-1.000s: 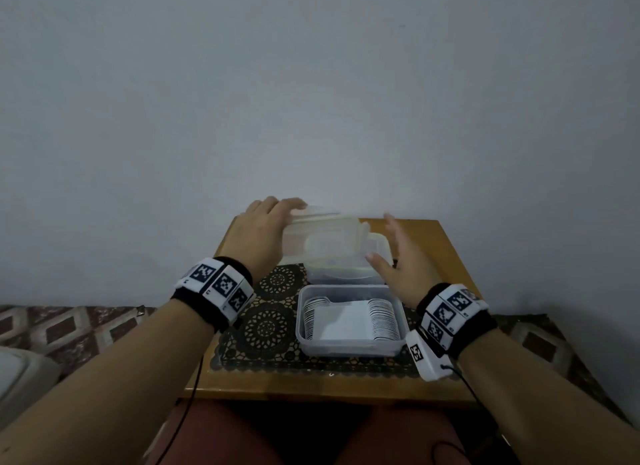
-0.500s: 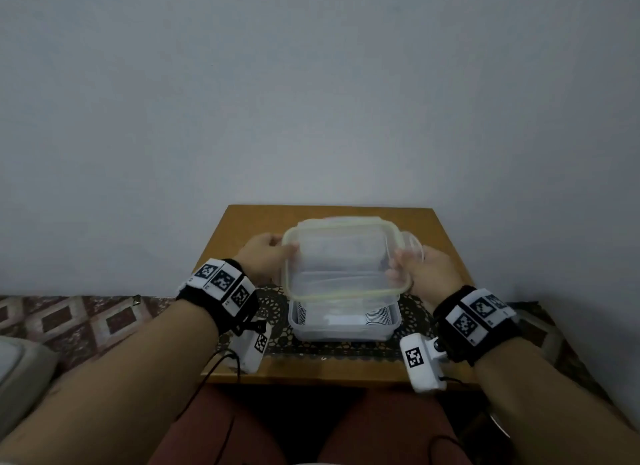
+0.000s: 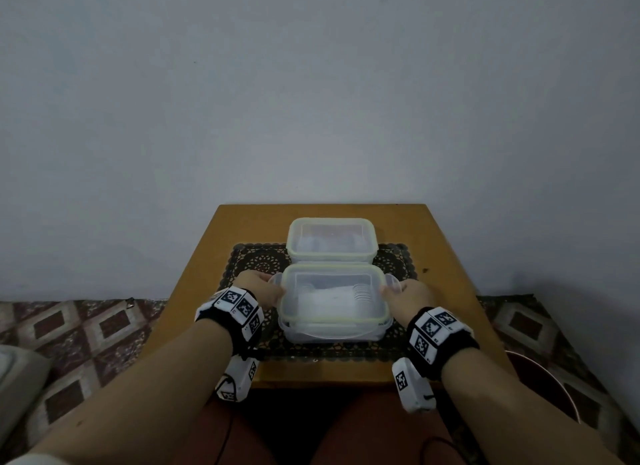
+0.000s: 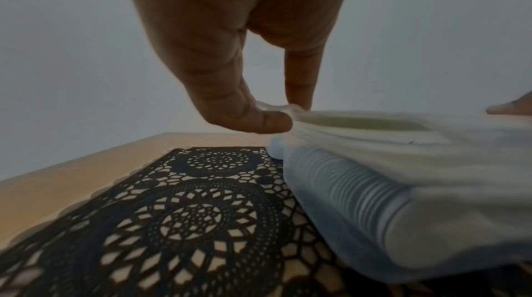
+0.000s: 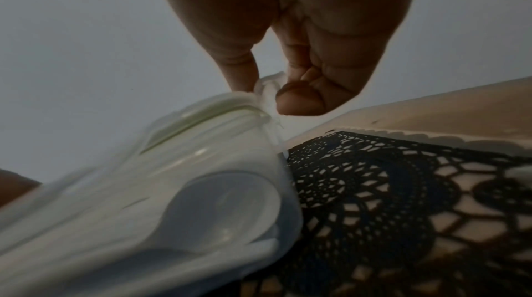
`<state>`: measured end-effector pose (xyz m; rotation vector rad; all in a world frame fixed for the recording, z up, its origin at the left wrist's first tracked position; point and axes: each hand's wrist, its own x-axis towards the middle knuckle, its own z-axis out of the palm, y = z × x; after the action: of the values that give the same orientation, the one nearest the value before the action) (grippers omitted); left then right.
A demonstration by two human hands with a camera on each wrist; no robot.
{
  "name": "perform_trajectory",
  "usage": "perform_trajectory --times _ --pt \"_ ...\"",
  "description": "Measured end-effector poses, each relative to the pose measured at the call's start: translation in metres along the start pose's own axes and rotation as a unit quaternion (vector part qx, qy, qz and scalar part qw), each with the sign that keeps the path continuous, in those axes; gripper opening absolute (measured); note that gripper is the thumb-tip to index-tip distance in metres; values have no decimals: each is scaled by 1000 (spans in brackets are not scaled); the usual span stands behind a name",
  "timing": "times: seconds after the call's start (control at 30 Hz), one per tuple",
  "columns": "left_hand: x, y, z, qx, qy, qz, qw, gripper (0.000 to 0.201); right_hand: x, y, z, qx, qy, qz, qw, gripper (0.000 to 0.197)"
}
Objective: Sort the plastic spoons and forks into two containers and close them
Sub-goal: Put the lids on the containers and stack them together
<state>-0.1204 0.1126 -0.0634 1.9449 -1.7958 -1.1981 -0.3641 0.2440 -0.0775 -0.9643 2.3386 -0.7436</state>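
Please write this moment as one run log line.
left hand: pinches lid tab | right hand: pinches opposite tab | lid: over near container | far container: lidded

Wooden table carries black lace mat.

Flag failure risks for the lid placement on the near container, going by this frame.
1. The lid is held only by the side tabs, pinched by the left hand and right hand; a slip could drop it askew.
2. It sits slightly off the near container at the front, so it may not seat.
3. Spoons lie close under the rim and might block closure.
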Motion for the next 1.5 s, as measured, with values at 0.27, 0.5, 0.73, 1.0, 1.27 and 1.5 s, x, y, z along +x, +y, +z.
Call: perform_trajectory --times 0.27,0.5,0.73,1.0,1.27,1.5 --pt "6 -1 7 15 0 15 1000 6 0 4 -5 31 -9 20 999 49" --pt "7 -7 5 26 16 13 999 25 2 5 -3 56 1 13 998 50" --pt "5 -8 6 31 12 17 999 31 3 7 0 40 -9 14 999 39" --pt "6 -10 8 22 8 21 1000 10 5 9 1 55 -20 19 998 31" --pt "7 -14 9 30 8 38 999 11 9 9 1 88 -32 35 995 32" --pt "12 -9 -1 -46 24 89 995 24 14 4 -6 145 -8 -11 989 27"
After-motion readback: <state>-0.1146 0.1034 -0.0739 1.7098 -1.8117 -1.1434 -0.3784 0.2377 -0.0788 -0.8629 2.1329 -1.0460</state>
